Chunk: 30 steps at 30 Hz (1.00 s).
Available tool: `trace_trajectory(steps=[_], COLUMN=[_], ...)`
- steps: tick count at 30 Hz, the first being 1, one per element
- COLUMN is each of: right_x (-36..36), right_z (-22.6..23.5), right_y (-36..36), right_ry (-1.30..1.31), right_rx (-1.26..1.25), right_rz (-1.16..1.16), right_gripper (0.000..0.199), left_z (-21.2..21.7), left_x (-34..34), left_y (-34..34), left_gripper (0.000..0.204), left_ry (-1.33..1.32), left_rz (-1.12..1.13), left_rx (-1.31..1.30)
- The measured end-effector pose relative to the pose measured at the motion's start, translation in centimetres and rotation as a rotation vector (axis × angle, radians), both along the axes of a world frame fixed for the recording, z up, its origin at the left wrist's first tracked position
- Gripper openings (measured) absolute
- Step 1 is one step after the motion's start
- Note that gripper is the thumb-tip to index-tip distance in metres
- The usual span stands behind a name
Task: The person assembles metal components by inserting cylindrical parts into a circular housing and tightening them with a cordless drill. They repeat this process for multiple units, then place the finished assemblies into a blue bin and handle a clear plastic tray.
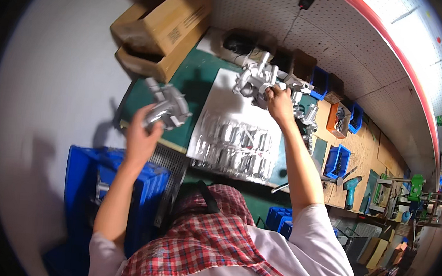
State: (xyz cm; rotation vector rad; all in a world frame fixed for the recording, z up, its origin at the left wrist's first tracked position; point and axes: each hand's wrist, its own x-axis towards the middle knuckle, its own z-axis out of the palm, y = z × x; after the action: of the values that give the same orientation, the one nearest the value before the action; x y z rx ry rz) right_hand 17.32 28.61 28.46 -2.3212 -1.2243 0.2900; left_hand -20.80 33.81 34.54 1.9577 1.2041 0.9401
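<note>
My left hand (143, 135) grips a silver cast-metal housing (171, 107) with a pipe-like stub, raised over the left end of the green bench top (187, 74). At the far side of the bench, my right hand (280, 102) has its fingers closed on another silver metal casting (255, 81). That casting is one of several similar ones grouped there, and the fingertips are partly hidden. Between the hands and me, a clear plastic tray (241, 144) with shiny pockets lies on a white sheet (224, 94).
Cardboard boxes (170, 24) stand at the back left. Blue bins (338, 160) and an orange bin (339, 120) line the right side, near a teal power drill (351, 190) and a long-handled tool (310, 182). A large blue crate (82, 179) sits below my left arm.
</note>
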Motion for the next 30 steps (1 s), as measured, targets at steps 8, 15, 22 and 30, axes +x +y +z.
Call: trace_trajectory(steps=[8,15,22,30], right_x=[7.9,11.2,6.2,-21.1], right_z=[-7.8,-6.0,-1.1,3.7], right_y=[2.8,0.8,0.4,1.1], right_ry=[-0.136,-0.311,-0.131,0.321], right_rx=[-0.292,-0.170,0.132,0.127], right_rz=[-0.220,-0.119,0.067,1.005], right_gripper=[0.035,0.039,0.027,0.022], left_z=[-15.4,-17.3,-7.5,-13.0], left_x=[25.8,26.6,9.0,-24.1], left_y=[6.7,5.5,1.8,-16.0], left_gripper=[0.059,0.092,0.049,0.028], left_ry=[0.373,0.380,0.406,0.338], left_rz=[-0.211,-0.424,-0.313,0.753], left_rx=[-0.252,-0.612,-0.393,-0.231])
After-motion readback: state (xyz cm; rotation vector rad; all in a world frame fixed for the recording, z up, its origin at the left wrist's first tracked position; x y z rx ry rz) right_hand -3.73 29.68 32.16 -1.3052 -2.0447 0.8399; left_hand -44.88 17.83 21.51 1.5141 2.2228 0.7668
